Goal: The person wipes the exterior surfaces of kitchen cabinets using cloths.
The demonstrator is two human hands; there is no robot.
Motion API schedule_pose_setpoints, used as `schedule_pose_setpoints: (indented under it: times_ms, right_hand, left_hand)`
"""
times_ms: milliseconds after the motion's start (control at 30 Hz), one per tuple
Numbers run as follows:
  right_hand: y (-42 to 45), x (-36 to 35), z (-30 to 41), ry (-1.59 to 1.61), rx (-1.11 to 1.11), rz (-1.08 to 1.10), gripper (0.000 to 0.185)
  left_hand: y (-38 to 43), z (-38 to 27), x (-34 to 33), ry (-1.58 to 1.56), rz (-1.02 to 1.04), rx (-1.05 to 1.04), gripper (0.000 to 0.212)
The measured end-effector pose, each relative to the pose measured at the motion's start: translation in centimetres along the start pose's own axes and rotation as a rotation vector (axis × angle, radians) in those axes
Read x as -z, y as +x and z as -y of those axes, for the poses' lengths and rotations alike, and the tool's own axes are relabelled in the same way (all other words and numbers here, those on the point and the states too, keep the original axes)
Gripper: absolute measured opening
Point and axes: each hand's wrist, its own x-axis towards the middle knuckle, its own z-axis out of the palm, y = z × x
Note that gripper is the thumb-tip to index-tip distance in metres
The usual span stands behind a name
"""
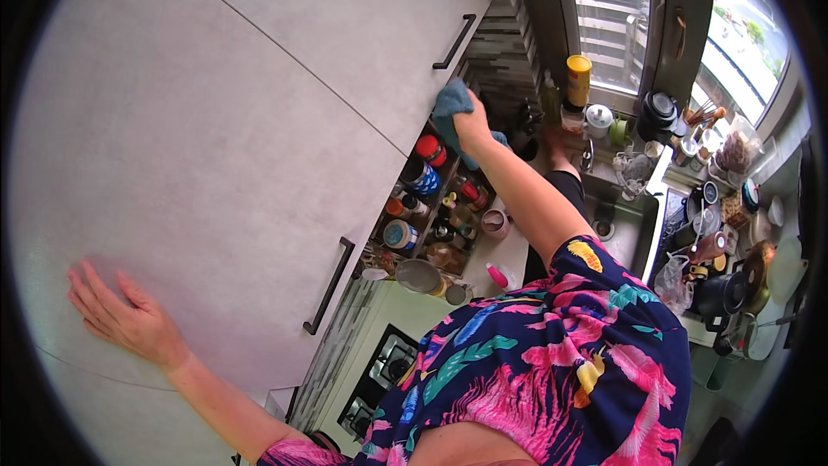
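My left hand [126, 314] lies flat with fingers apart against a large pale grey cabinet door [213, 162]. My right hand [473, 123] is closed around a bunched teal cloth [454, 103], near the lower edge of the other cabinet door [381, 26]. Part of the cloth hangs below my fingers. Close to that hand is a black bar handle [455, 42]; a second black handle [330, 286] sits on the nearer door. Beneath the cloth stands a rack [432, 223] with several jars and bottles, among them a red-lidded jar [431, 150].
A bare leg [560, 154] in black trousers is beside the steel sink [621, 233]. A gas hob [388, 362] lies below the doors. Jars and a yellow canister [577, 81] line the windowsill. Pots, including a dark pot [721, 294], crowd the right side.
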Motion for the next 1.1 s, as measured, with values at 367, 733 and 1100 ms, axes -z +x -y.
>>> schedule_pose_setpoints:
  times_ms: [367,733,1100]
  right_hand:
    - [-5.3,-4.1,-2.4,-0.925,0.911,0.015,0.025]
    - [-5.9,-4.5,-1.2,-1.06,0.733,0.045,0.036]
    - [-5.3,-4.9,-0.4,-0.93,0.659,-0.015,0.025]
  left_hand:
    - [0.2,0.2,0.6,-0.065,0.019,0.009,0.041]
    - [0.2,0.4,-0.2,-0.059,-0.011,-0.05,0.039]
    - [0.2,0.4,-0.4,-0.035,-0.019,-0.029,0.039]
